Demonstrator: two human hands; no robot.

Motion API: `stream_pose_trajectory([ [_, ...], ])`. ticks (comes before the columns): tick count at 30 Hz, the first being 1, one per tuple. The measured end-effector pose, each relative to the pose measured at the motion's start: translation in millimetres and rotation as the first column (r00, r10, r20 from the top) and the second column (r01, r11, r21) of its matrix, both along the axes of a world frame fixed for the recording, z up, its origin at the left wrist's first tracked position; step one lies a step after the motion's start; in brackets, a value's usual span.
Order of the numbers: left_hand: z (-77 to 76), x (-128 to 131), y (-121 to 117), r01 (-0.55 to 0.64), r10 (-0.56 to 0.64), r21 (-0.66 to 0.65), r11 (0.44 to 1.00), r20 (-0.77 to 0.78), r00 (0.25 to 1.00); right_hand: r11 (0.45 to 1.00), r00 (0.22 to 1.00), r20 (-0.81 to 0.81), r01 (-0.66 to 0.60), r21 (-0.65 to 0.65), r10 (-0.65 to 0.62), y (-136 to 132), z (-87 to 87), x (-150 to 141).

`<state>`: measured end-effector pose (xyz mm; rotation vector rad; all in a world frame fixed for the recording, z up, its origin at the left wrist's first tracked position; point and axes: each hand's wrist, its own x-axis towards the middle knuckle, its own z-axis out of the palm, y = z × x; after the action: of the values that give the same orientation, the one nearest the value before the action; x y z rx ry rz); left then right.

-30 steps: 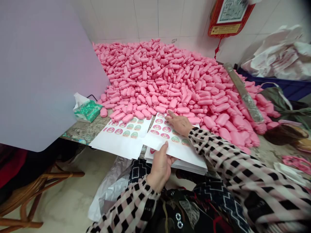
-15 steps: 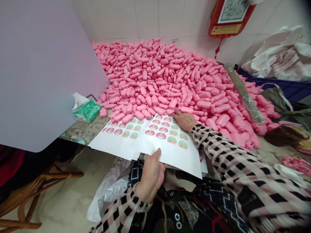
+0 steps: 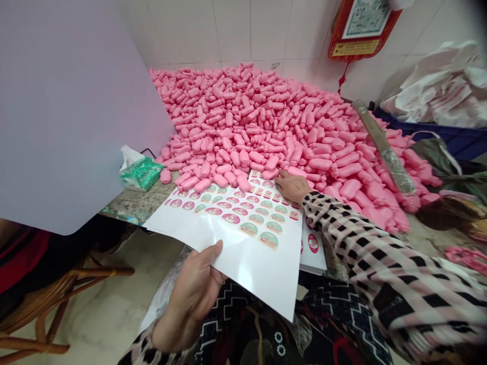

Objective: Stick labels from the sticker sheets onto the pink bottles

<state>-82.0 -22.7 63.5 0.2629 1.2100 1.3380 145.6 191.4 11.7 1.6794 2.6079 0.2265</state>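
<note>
Left hand [image 3: 196, 284]: narrow, thumb over the near edge of the sticker sheet [image 3: 243, 263], fingers beneath.
Sticker sheet: extends away from the left hand, near edge tilted, pink and green labels on its far part.
Sheet stack [image 3: 314, 253]: partly under the sticker sheet, right side.
Right hand [image 3: 292, 187]: palm down over the labelled sheets' far end; grip cannot be told.
Pink bottles [image 3: 243, 111]: heaped on the tabletop [image 3: 129, 203], just beyond.

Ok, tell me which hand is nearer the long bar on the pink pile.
Right. The right hand is at the pink pile, left of the long bar; the left hand, farther off, holds the printed sheet by its near edge.
</note>
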Motion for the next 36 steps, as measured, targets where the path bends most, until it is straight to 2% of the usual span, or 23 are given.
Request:
stream_pose_trajectory([
  [4, -4.9, -8.5, 4.7, 0.015, -0.015, 0.010, 1.000, 0.010, 1.000, 0.997, 0.992, -0.107, 0.064, 0.038, -0.060, -7.3, 9.0, -25.5],
  [8, -7.4, -9.5, 5.3, 0.030, -0.030, -0.016, 0.999, -0.011, 0.999, 0.998, 0.975, -0.222, -0.030, -0.061, 0.016, -9.0, 14.9, -69.0],
  [11, -6.5, -10.6, 3.2, 0.048, -0.050, -0.045, 0.998, -0.025, 0.998, 0.992, 0.973, -0.229, -0.061, -0.108, 0.035, -7.0, 11.2, -94.8],
  [14, -8.2, -16.9, 1.1, 0.037, -0.040, -0.059, 0.998, -0.044, 0.998, 0.991, 0.978, -0.206, -0.058, -0.123, 0.031, -6.7, 3.6, -104.1],
  [17, -12.2, -31.3, -2.3, 0.015, -0.024, -0.098, 0.995, -0.093, 0.995, 0.993, 0.983, -0.181, -0.028, -0.118, 0.006, -9.3, -0.1, -95.2],
  [20, -14.2, -53.4, -8.9, 0.021, -0.041, -0.130, 0.991, -0.151, 0.988, 0.996, 0.991, -0.132, 0.017, -0.086, -0.028, -11.9, 3.6, -70.6],
  [24, -14.9, -88.6, -21.8, -0.011, -0.019, -0.140, 0.990, -0.208, 0.978, 0.980, 0.981, -0.049, 0.191, 0.055, -0.189, -11.8, 14.2, -33.3],
  [27, -19.6, -114.3, -32.5, -0.033, -0.009, -0.179, 0.983, -0.230, 0.973, 0.952, 0.959, -0.065, 0.282, 0.120, -0.276, -12.1, 20.3, -26.5],
  [29, -24.3, -128.7, -39.2, -0.041, -0.013, -0.210, 0.977, -0.250, 0.968, 0.969, 0.970, -0.091, 0.233, 0.080, -0.226, -13.6, 22.1, -37.8],
  [33, -28.9, -147.1, -51.2, -0.086, 0.018, -0.225, 0.971, -0.288, 0.957, 0.997, 0.985, -0.169, 0.028, -0.067, -0.039, -13.7, 20.1, -83.8],
  [36, -28.5, -154.1, -58.8, -0.125, 0.047, -0.242, 0.962, -0.303, 0.952, 0.991, 0.975, -0.221, -0.023, -0.131, -0.007, -5.8, 15.0, -119.1],
])
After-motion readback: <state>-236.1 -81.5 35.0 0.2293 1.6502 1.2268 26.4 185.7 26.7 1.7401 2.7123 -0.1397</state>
